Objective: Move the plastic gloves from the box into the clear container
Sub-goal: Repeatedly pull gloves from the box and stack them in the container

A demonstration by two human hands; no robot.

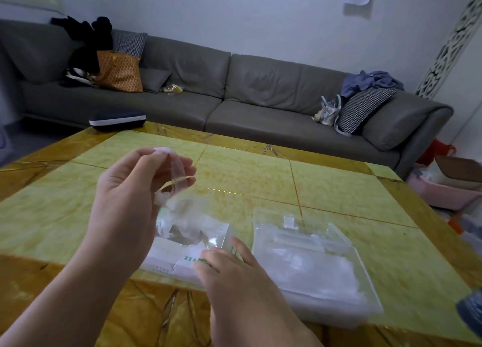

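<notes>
Left hand (130,190) pinching glove (180,190) above box (167,255), right hand (224,268) fingers pressing box.

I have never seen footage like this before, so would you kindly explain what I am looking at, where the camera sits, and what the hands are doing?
There is no machine here: a person wears one wide-angle camera on the head, looking forward and down, so the two bare arms reach in from the bottom edge. The left hand is raised and pinches a thin plastic glove, drawing it up out of a white box with a torn-open top. The right hand rests on the box with fingers fairly straight, apparently steadying it. To the right of the box lies the clear container, already holding some see-through plastic. Both sit on a yellow-green table. Behind it stands a grey sofa, and a dark case lies at the table's far left corner.
</notes>
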